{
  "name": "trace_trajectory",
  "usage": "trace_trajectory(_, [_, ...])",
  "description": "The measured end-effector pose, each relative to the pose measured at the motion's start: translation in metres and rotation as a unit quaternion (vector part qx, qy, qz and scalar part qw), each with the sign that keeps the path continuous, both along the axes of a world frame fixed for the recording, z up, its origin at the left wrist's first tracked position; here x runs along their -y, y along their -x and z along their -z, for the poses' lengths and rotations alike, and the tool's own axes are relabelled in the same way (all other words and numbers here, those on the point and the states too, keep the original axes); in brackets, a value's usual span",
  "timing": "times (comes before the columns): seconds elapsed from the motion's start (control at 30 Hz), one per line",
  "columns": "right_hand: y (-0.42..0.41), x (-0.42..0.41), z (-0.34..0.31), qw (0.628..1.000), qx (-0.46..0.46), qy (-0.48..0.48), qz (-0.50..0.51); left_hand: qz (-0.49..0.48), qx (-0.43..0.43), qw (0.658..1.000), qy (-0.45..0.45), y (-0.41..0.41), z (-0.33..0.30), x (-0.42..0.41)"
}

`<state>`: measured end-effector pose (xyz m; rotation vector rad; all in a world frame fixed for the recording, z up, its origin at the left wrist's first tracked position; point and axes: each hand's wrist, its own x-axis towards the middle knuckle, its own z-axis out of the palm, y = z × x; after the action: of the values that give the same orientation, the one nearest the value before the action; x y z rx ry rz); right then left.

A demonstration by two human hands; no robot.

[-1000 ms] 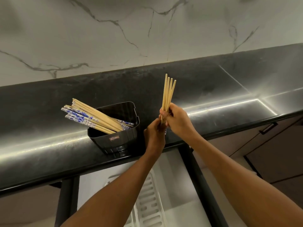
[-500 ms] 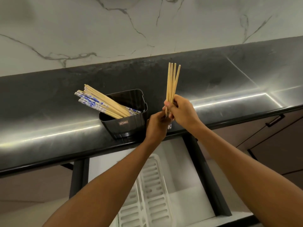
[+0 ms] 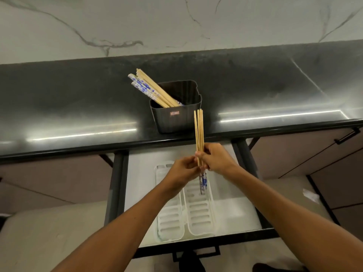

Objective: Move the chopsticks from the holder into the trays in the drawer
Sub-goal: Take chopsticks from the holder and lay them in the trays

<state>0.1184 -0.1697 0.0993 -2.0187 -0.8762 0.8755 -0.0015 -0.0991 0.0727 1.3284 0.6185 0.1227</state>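
- Above the open drawer [image 3: 245,205], just in front of the counter edge: a small bundle of chopsticks [image 3: 199,132] held nearly upright, plain wooden ends up, blue-and-white patterned ends down.
- Right hand [image 3: 218,159] is closed around the bundle near its lower third; fingers [image 3: 200,155] wrap the front of the sticks, and the thumb side is hidden behind them.
- Left hand [image 3: 182,169] meets the bundle from the left at the same height; fingertips pinch against the sticks just below the right hand's grip. Whether it bears weight or only steadies: cannot tell.
- Patterned tips hang below both hands, over the far end of the right-hand white tray [image 3: 198,213]. Not touching it, as far as can be seen.
- Second white tray [image 3: 170,218] lies beside the first, to its left in the drawer; both slotted.
- Black holder [image 3: 174,118] stands on the dark counter [image 3: 78,107] behind the drawer, left of the raised bundle.
- More chopsticks [image 3: 151,89] lean out of the holder's left rear corner, a mix of plain and patterned.
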Motion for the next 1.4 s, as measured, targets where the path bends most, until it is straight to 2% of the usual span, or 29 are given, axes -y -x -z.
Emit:
trace_trajectory(0.17, [0.024, 0.016, 0.041, 0.996, -0.051, 0.069, 0.024, -0.029, -0.074, 0.996, 0.043, 0.022, 0.033, 0.014])
trace_trajectory(0.3, [0.034, 0.020, 0.078, 0.990, -0.040, 0.128, 0.046, -0.066, -0.131, 0.987, 0.065, 0.029, 0.064, 0.032])
trace_trajectory(0.57, [0.040, 0.009, 0.117, 0.970, -0.032, 0.237, 0.050, -0.122, -0.249, 0.961, 0.013, 0.021, 0.096, 0.048])
trace_trajectory(0.8, [0.040, 0.000, 0.131, 0.953, -0.045, 0.292, 0.059, -0.079, -0.305, 0.946, -0.081, 0.013, 0.103, 0.053])
trace_trajectory(1.07, [0.039, 0.003, 0.128, 0.935, -0.043, 0.350, 0.039, -0.048, -0.324, 0.936, -0.127, 0.011, 0.098, 0.051])
trace_trajectory(1.17, [0.035, 0.002, 0.114, 0.940, -0.010, 0.339, 0.018, -0.087, -0.285, 0.944, -0.144, 0.009, 0.084, 0.041])
trace_trajectory(1.23, [0.029, -0.002, 0.095, 0.951, 0.056, 0.305, -0.008, -0.135, -0.250, 0.947, -0.148, 0.007, 0.073, 0.026])
trace_trajectory(1.33, [0.017, -0.014, 0.050, 0.966, 0.168, 0.198, -0.016, -0.216, -0.190, 0.945, -0.155, 0.006, 0.052, -0.009])
trace_trajectory(1.4, [0.013, -0.024, 0.012, 0.975, 0.190, 0.114, -0.007, -0.240, -0.155, 0.941, -0.182, 0.011, 0.032, -0.033])
